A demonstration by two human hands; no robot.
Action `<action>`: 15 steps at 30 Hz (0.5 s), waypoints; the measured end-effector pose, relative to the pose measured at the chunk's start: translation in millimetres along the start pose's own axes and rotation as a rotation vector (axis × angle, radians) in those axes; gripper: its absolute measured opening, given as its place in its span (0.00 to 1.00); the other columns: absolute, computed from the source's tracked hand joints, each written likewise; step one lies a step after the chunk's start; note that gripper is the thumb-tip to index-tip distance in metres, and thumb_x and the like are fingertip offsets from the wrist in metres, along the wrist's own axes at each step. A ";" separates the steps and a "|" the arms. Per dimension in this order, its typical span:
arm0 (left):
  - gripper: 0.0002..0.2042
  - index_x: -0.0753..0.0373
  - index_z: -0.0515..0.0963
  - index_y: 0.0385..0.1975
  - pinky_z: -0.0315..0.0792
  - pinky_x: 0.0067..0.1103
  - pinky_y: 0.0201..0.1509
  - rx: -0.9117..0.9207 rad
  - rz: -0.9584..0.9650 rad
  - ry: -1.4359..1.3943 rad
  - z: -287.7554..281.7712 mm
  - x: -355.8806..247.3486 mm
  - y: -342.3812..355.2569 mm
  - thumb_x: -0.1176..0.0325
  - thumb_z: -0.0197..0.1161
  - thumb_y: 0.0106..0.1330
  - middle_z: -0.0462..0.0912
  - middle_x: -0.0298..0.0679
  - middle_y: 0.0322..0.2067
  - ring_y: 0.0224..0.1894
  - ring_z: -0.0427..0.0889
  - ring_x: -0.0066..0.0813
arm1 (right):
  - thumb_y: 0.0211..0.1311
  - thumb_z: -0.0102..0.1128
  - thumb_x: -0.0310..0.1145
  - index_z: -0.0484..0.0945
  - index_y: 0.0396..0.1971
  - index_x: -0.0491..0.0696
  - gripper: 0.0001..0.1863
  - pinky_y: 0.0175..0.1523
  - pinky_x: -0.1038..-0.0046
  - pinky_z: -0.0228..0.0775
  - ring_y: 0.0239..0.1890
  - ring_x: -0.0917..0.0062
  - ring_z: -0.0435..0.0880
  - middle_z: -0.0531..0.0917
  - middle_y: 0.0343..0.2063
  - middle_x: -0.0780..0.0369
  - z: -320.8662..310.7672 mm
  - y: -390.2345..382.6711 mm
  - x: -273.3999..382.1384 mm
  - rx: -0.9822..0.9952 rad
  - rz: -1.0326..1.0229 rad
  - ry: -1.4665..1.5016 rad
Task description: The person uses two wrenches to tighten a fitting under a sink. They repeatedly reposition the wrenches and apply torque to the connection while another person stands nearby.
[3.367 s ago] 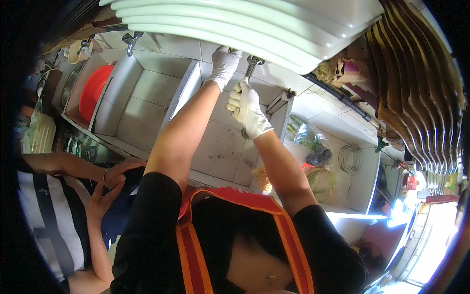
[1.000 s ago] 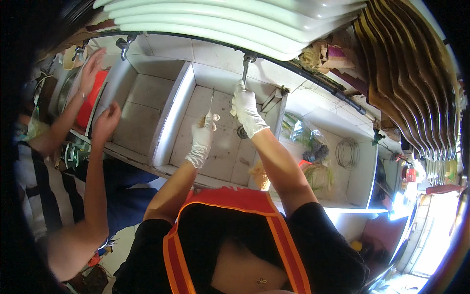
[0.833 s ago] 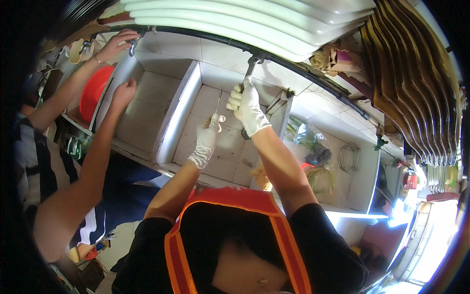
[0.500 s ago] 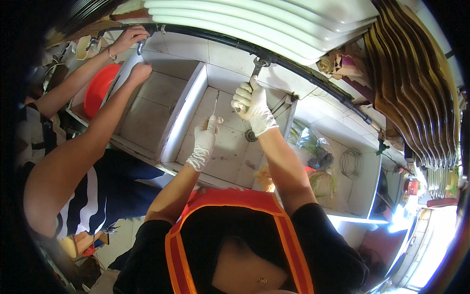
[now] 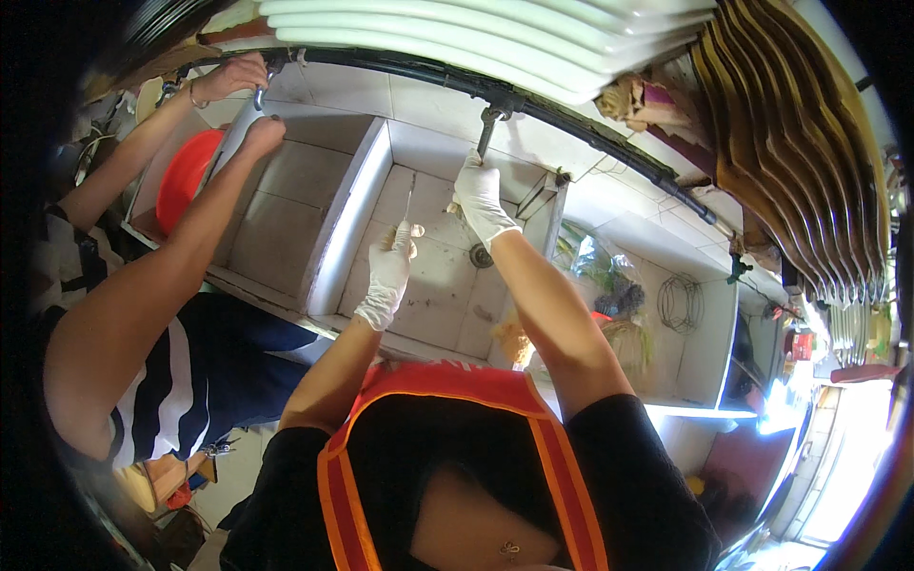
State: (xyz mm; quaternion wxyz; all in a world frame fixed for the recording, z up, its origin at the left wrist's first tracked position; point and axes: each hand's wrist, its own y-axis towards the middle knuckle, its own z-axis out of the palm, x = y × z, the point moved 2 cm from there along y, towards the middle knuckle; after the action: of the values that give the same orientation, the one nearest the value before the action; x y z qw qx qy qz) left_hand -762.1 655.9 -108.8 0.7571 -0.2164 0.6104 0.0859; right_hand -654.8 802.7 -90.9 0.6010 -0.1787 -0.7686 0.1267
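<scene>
My right hand point(image 5: 480, 195), in a white glove, is closed around the handle of a metal wrench point(image 5: 488, 128). The wrench's jaw meets a fitting on the dark pipe point(image 5: 409, 74) that runs along the tiled wall. My left hand point(image 5: 388, 273), gloved too, pinches a thin metal rod-like tool point(image 5: 410, 200) pointing away from me; its exact kind is unclear. Both hands are above the middle sink basin point(image 5: 433, 290), whose round drain point(image 5: 481, 255) shows below my right wrist.
At left, a co-worker's hands point(image 5: 228, 78) are by a curved tap point(image 5: 260, 97). A red basin point(image 5: 188, 181) stands behind that person's arm. White trays point(image 5: 457, 43) and brown-edged trays point(image 5: 771, 143) are stacked above. The right basin holds bagged greens point(image 5: 595, 262) and a wire coil point(image 5: 681, 303).
My right hand has turned; its thumb no longer lies stretched along the wrench, and the fingers are less visible. My left hand keeps its hold. The view has shifted slightly.
</scene>
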 end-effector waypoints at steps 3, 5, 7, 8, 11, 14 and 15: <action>0.15 0.68 0.78 0.28 0.53 0.13 0.20 0.002 0.000 -0.024 2.6 7.1 -3.5 0.61 0.52 0.65 0.71 0.28 0.17 0.17 0.59 0.12 | 0.63 0.41 0.46 0.75 0.30 0.39 0.24 0.30 0.62 0.73 0.26 0.56 0.80 0.79 0.18 0.50 -38.3 -11.5 -13.2 -0.232 -0.547 -0.266; 0.15 0.68 0.78 0.27 0.51 0.13 0.20 0.018 0.023 -0.040 8.0 3.6 7.1 0.61 0.53 0.65 0.69 0.27 0.16 0.17 0.59 0.12 | 0.62 0.41 0.46 0.74 0.38 0.37 0.24 0.40 0.64 0.71 0.35 0.53 0.78 0.78 0.25 0.45 -76.5 -3.0 -7.2 -0.021 -0.363 -0.743; 0.15 0.67 0.78 0.27 0.51 0.13 0.19 0.016 -0.053 -0.027 10.2 13.7 -1.1 0.61 0.53 0.65 0.68 0.26 0.15 0.17 0.59 0.11 | 0.61 0.43 0.50 0.75 0.28 0.43 0.23 0.27 0.64 0.69 0.21 0.60 0.78 0.78 0.16 0.55 -81.9 -8.6 -8.8 0.047 -0.212 -0.502; 0.13 0.67 0.78 0.28 0.52 0.12 0.20 0.033 -0.073 -0.090 14.1 16.0 -3.5 0.62 0.54 0.64 0.70 0.26 0.16 0.17 0.59 0.11 | 0.61 0.43 0.51 0.72 0.24 0.46 0.22 0.23 0.67 0.64 0.17 0.66 0.73 0.73 0.13 0.60 -79.0 -13.8 -9.0 0.168 -0.063 -0.277; 0.12 0.67 0.78 0.28 0.53 0.12 0.20 0.032 -0.095 -0.135 27.0 15.2 -8.8 0.63 0.55 0.64 0.71 0.27 0.17 0.17 0.59 0.11 | 0.62 0.42 0.54 0.62 0.14 0.53 0.23 0.15 0.75 0.49 0.07 0.80 0.56 0.59 0.07 0.71 -64.4 -29.8 3.1 0.463 0.277 0.297; 0.13 0.66 0.77 0.28 0.54 0.11 0.19 0.023 -0.031 -0.096 17.9 12.4 -10.0 0.62 0.55 0.64 0.76 0.30 0.21 0.16 0.62 0.10 | 0.65 0.37 0.52 0.56 0.12 0.57 0.23 0.15 0.78 0.39 0.07 0.85 0.45 0.49 0.07 0.75 -56.7 -34.9 23.3 0.711 0.356 0.539; 0.13 0.65 0.77 0.29 0.54 0.10 0.18 0.025 0.005 -0.084 10.5 12.2 -10.6 0.61 0.55 0.64 0.78 0.31 0.23 0.16 0.63 0.10 | 0.66 0.35 0.51 0.55 0.12 0.57 0.23 0.15 0.79 0.38 0.07 0.85 0.44 0.48 0.07 0.75 -53.1 -37.7 25.8 0.766 0.350 0.628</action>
State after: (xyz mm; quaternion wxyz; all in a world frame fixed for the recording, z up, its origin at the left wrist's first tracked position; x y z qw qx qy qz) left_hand -745.6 649.4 -116.5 0.7844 -0.2016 0.5798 0.0889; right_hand -613.5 778.6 -39.7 0.7944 -0.1013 -0.4089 0.4375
